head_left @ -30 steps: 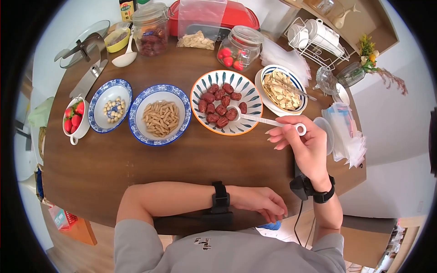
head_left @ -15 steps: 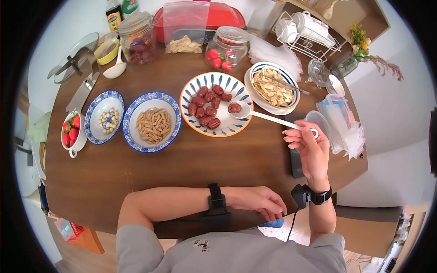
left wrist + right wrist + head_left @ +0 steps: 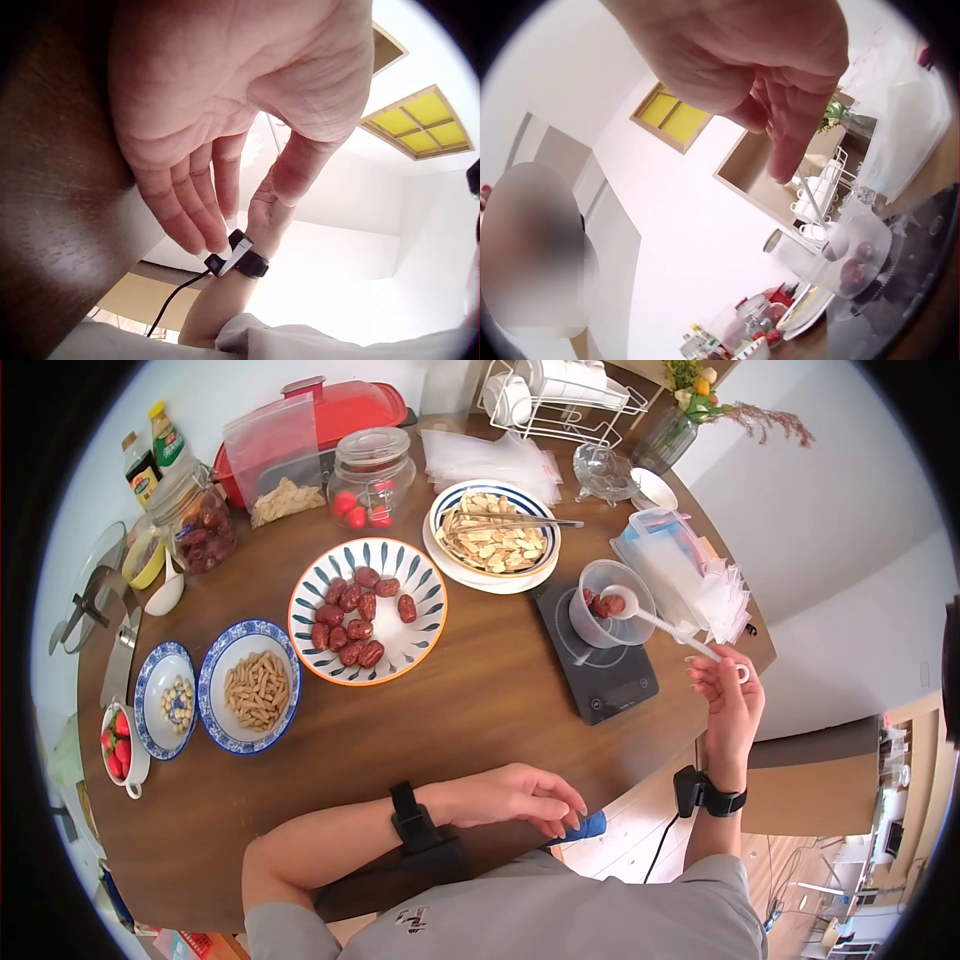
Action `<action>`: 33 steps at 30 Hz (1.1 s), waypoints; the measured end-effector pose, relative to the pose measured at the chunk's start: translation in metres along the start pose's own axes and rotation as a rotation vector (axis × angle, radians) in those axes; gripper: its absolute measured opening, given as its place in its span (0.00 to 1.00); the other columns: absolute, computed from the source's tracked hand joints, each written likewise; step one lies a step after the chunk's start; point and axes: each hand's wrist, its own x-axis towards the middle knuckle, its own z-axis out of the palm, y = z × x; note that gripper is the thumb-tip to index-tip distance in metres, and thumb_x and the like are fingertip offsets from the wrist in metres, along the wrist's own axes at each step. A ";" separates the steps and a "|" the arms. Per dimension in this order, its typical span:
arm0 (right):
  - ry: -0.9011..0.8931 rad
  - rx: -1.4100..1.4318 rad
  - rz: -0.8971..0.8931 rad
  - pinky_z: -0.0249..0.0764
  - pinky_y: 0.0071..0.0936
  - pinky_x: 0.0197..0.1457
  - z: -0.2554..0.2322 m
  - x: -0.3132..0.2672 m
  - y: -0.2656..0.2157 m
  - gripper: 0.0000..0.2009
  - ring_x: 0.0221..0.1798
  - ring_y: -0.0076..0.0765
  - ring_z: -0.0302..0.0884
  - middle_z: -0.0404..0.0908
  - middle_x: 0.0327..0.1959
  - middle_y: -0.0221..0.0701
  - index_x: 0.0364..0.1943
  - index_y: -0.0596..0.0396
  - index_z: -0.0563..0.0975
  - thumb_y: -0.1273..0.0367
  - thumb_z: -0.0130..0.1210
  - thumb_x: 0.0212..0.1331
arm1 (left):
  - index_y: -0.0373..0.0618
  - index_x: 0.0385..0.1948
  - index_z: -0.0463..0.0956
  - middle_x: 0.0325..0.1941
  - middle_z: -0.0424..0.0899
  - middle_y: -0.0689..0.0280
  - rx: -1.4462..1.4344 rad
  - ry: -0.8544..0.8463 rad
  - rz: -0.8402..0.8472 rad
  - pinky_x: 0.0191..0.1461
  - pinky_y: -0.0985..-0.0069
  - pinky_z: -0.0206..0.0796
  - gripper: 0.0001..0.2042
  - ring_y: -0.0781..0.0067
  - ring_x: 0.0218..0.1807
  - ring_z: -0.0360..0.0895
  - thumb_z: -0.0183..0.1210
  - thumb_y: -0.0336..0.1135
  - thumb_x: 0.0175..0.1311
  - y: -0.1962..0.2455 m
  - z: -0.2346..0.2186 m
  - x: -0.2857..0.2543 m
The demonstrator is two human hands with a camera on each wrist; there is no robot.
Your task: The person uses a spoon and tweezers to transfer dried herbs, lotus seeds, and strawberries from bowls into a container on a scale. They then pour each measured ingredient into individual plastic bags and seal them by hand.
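My right hand (image 3: 733,695) pinches the handle end of a white spoon (image 3: 682,636). The spoon's bowl is at the mouth of a clear plastic cup (image 3: 598,633), with a red date (image 3: 612,605) at its tip. More dates (image 3: 855,274) show inside the cup in the right wrist view. Under the cup is a black kitchen scale (image 3: 618,695). To the left, a plate with green leaf marks (image 3: 418,628) holds several dates (image 3: 347,622). My left hand (image 3: 515,797) rests near the table's front edge, its fingers loosely bent and holding nothing.
Blue-rimmed bowls of brown sticks (image 3: 258,690) and pale round seeds (image 3: 177,705) sit at left, beside a white dish of strawberries (image 3: 118,745). Behind the scale, a bowl of pale slices (image 3: 490,545) carries tongs. Plastic bags (image 3: 700,590) lie right; glass jars (image 3: 372,475) stand behind.
The right hand has carried the spoon with a date from the plate rightward to the plastic cup. The head view has turned right, bringing the scale into full sight. The left hand stays near the edge.
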 end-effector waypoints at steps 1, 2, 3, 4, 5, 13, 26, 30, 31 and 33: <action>0.001 -0.071 0.014 0.77 0.21 0.39 0.001 -0.003 0.001 0.13 0.37 0.31 0.83 0.84 0.37 0.42 0.50 0.65 0.75 0.67 0.47 0.71 | 0.37 0.56 0.70 0.52 0.78 0.61 -0.004 0.004 0.002 0.58 0.75 0.67 0.17 0.73 0.50 0.76 0.52 0.36 0.71 0.001 0.001 0.000; -0.011 -0.088 -0.003 0.77 0.22 0.39 0.003 -0.005 0.002 0.13 0.38 0.31 0.83 0.84 0.38 0.42 0.49 0.65 0.76 0.69 0.47 0.71 | 0.37 0.56 0.70 0.52 0.78 0.61 -0.001 0.002 -0.004 0.58 0.75 0.67 0.17 0.73 0.50 0.76 0.52 0.36 0.71 0.002 0.001 -0.001; -0.006 -0.086 -0.003 0.77 0.22 0.39 0.005 -0.006 0.001 0.13 0.38 0.31 0.83 0.84 0.38 0.42 0.49 0.65 0.76 0.69 0.47 0.71 | 0.37 0.56 0.71 0.52 0.78 0.61 -0.005 0.007 -0.004 0.58 0.75 0.67 0.17 0.73 0.50 0.76 0.52 0.36 0.71 0.002 0.001 -0.001; -0.030 -0.145 -0.045 0.78 0.22 0.40 0.007 -0.008 -0.001 0.12 0.39 0.31 0.83 0.84 0.39 0.42 0.49 0.65 0.76 0.70 0.48 0.70 | 0.37 0.56 0.71 0.52 0.78 0.61 -0.010 0.013 -0.004 0.58 0.75 0.67 0.17 0.73 0.50 0.76 0.52 0.36 0.71 0.002 0.001 -0.001; -0.056 -0.204 -0.088 0.78 0.22 0.40 0.010 -0.009 -0.003 0.12 0.39 0.32 0.83 0.84 0.39 0.43 0.49 0.65 0.77 0.71 0.49 0.69 | 0.37 0.56 0.71 0.52 0.78 0.61 -0.009 0.014 -0.008 0.58 0.75 0.67 0.17 0.73 0.50 0.76 0.52 0.36 0.71 0.001 0.001 -0.001; -0.270 -0.147 -0.176 0.78 0.24 0.40 0.064 -0.013 -0.030 0.11 0.42 0.33 0.83 0.83 0.42 0.43 0.49 0.66 0.77 0.73 0.50 0.67 | 0.38 0.56 0.71 0.52 0.78 0.62 -0.017 -0.010 0.030 0.58 0.74 0.67 0.17 0.74 0.50 0.76 0.52 0.38 0.71 -0.002 0.000 -0.001; -0.832 -0.265 -0.544 0.77 0.29 0.38 0.208 0.014 0.002 0.13 0.36 0.41 0.82 0.82 0.37 0.41 0.50 0.61 0.78 0.76 0.57 0.60 | 0.37 0.56 0.71 0.52 0.79 0.62 -0.054 -0.037 0.066 0.58 0.75 0.68 0.18 0.75 0.49 0.76 0.53 0.38 0.70 -0.008 -0.003 0.002; -0.967 -0.353 -0.541 0.75 0.27 0.39 0.204 0.010 0.005 0.16 0.35 0.34 0.80 0.81 0.33 0.37 0.53 0.57 0.78 0.77 0.58 0.59 | 0.37 0.55 0.71 0.52 0.79 0.62 -0.055 -0.048 0.071 0.57 0.76 0.68 0.17 0.75 0.48 0.76 0.53 0.38 0.70 -0.009 -0.005 0.002; -0.995 -0.342 -0.541 0.75 0.28 0.38 0.202 0.007 0.005 0.17 0.33 0.35 0.79 0.80 0.31 0.36 0.53 0.57 0.78 0.77 0.58 0.58 | 0.37 0.55 0.71 0.52 0.79 0.62 -0.054 -0.052 0.067 0.57 0.76 0.68 0.17 0.75 0.48 0.76 0.53 0.38 0.70 -0.010 -0.004 0.003; -1.012 -0.386 -0.533 0.74 0.31 0.36 0.200 0.005 0.010 0.19 0.31 0.38 0.78 0.79 0.29 0.37 0.54 0.56 0.78 0.77 0.60 0.56 | 0.37 0.56 0.71 0.52 0.79 0.62 -0.036 -0.038 0.061 0.57 0.76 0.68 0.18 0.75 0.48 0.76 0.53 0.38 0.70 -0.008 -0.003 0.001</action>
